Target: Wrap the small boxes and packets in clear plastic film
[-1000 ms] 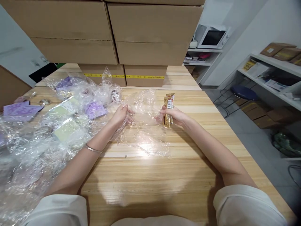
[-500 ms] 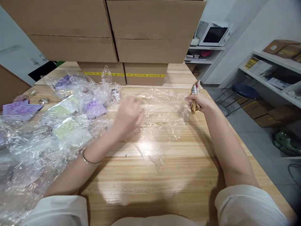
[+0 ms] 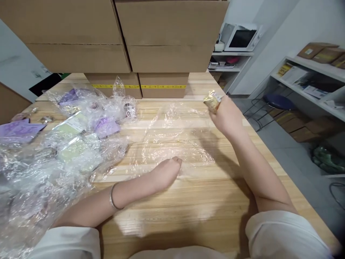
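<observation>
Left hand (image 3: 165, 173): at near edge of film (image 3: 175, 135); fingers' grip cannot be told.
Right hand (image 3: 228, 117): fingers clamped on packet (image 3: 212, 100), partly hiding it.
Packet: over table (image 3: 188, 216), right side.
Film: clear, edges faint.

No words, brands or numbers reading clearly. Yellow tape (image 3: 163, 86) running across lower boxes (image 3: 161, 94), carrying dark marks too small for making out. White label (image 3: 76, 124) lying on light green packet (image 3: 68, 126), fine print blurring. Another white label (image 3: 131, 109) showing on dark packet (image 3: 126, 108), marks blurring. Pale sticker (image 3: 308, 51) sitting on shelf carton (image 3: 317, 49), too small for reading.
</observation>
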`<state>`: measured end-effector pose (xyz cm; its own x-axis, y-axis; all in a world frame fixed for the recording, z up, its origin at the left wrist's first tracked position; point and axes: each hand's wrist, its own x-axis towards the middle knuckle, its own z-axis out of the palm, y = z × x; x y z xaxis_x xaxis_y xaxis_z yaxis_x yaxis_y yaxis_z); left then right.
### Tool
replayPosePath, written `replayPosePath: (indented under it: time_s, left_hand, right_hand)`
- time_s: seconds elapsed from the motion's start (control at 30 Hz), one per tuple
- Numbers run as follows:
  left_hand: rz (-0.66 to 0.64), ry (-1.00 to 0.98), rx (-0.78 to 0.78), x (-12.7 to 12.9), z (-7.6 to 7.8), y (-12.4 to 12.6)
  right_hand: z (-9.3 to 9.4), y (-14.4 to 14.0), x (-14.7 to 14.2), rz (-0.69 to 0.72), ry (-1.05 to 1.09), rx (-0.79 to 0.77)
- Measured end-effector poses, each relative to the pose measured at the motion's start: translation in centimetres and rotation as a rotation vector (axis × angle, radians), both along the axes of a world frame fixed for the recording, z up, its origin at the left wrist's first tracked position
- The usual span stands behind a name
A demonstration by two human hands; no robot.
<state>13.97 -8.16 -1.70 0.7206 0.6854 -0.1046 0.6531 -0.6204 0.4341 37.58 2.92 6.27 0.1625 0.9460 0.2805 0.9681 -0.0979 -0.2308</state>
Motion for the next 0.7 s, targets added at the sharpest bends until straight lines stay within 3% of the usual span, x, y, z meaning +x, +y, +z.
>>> replayPosePath:
  time_s: [0.07,0.17,0.23,0.3,0.37,0.43,0.53,0.7]
  left_hand:
    - [0.049,-0.167,-0.153,0.7,0.1,-0.9]
    - [-0.011,-0.308,-0.344,1.1,1.6,-1.6]
    - [-0.105,-0.302,-0.348,0.8,3.1,-1.2]
    - [-0.147,-0.217,-0.280,-0.1,4.4,-0.1]
    - [-0.104,-0.147,-0.170,-1.2,5.2,1.6]
    - [-0.030,-0.164,-0.034,-2.2,5.1,3.4]
    - [-0.020,-0.121,0.050,-3.0,3.6,5.0]
    - [-0.078,0.022,0.170,-2.2,1.0,5.1]
  right_hand:
    - [0.5,-1.8,-2.3,0.239,0.087,-0.183]
    - [-0.3,-3.4,-5.0,0.634,0.161,-0.544]
    - [-1.5,-3.6,-5.9,0.806,0.146,-0.754]
    - [-2.8,-3.3,-6.2,0.924,0.127,-0.868]
    - [-3.6,-3.0,-6.2,0.981,0.126,-0.875]
    - [-3.9,-3.0,-6.0,0.952,0.114,-0.829]
    - [-3.2,-3.6,-5.9,0.869,0.029,-0.761]
    - [-0.7,-7.6,-5.5,0.763,-0.333,-0.421]
